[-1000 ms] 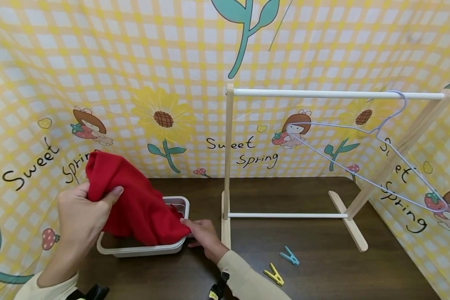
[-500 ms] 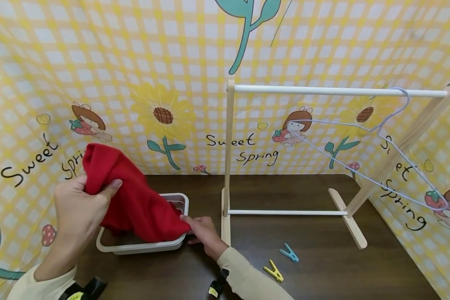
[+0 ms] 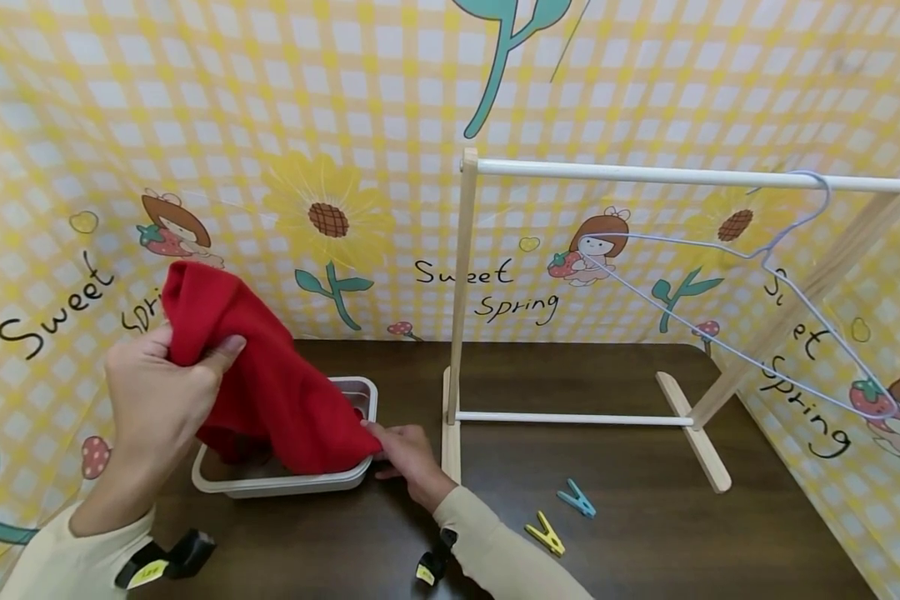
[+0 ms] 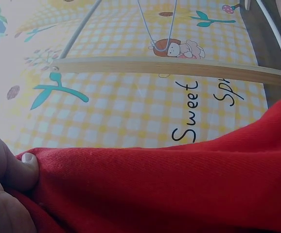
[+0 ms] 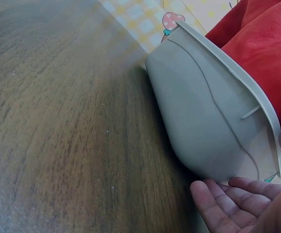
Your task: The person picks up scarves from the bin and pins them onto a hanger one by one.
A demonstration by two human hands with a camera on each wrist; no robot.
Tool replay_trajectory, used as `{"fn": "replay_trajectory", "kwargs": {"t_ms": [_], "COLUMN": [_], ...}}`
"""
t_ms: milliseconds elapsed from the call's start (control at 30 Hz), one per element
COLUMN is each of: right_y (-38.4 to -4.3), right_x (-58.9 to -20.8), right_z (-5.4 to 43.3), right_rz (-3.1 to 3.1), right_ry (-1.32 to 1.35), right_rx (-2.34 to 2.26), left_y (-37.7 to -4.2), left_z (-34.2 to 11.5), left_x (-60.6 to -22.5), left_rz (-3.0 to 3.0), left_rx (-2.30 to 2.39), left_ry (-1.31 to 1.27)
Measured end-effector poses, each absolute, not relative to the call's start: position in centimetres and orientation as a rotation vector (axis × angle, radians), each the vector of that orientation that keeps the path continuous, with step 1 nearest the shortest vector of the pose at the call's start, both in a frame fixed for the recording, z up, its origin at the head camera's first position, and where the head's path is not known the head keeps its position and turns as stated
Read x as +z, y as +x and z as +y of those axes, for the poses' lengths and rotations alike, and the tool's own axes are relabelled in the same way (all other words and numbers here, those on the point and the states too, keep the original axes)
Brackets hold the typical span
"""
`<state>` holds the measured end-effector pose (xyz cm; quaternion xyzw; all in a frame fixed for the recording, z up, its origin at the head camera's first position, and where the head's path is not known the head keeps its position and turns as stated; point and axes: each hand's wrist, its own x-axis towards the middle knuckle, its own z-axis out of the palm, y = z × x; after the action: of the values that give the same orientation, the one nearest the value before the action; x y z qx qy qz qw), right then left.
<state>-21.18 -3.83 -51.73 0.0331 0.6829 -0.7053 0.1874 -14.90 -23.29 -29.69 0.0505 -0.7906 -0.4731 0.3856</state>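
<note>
A red cloth (image 3: 270, 392), perhaps a garment, is bunched and partly lifted out of a pale plastic basin (image 3: 292, 486) on the left of the table. My left hand (image 3: 161, 396) pinches its raised upper end between thumb and fingers. In the left wrist view the thumb presses the red cloth (image 4: 165, 189) near its edge. My right hand (image 3: 411, 462) pinches a lower corner of the cloth beside the basin's right rim. In the right wrist view the other fingers of the right hand (image 5: 237, 206) lie spread by the basin's outer wall (image 5: 199, 107).
Right of the basin stands a wooden rack (image 3: 461, 292) with a white top bar (image 3: 630, 173). A lavender wire hanger (image 3: 776, 250) hangs from that bar. Blue (image 3: 577, 498) and yellow clothespins (image 3: 546, 533) lie on the dark table (image 3: 645, 542). A checked cloth backdrop (image 3: 390, 100) surrounds it.
My left hand has risen slightly, lifting the upper end of the red cloth. The right hand keeps its pinch by the rim. The head view has tilted a little downward.
</note>
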Motion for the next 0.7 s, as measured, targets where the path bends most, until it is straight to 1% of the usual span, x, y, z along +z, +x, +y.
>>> {"fn": "replay_trajectory", "kwargs": {"t_ms": [267,700], "right_y": [-21.4,-21.1], "right_x": [-51.7,-52.0], "right_z": [-4.0,-4.1], "right_rz": [1.916,1.847], "right_ry": [0.083,0.099], "right_rx": [-2.048,-2.053], "left_y": [-15.3,-15.2], "left_z": [-23.4,-23.6], "left_x": [-28.7,-28.4], "left_rz": [-1.99,-1.916], "left_rx": [-1.186,-1.188], "left_ry": [0.128,0.109]}}
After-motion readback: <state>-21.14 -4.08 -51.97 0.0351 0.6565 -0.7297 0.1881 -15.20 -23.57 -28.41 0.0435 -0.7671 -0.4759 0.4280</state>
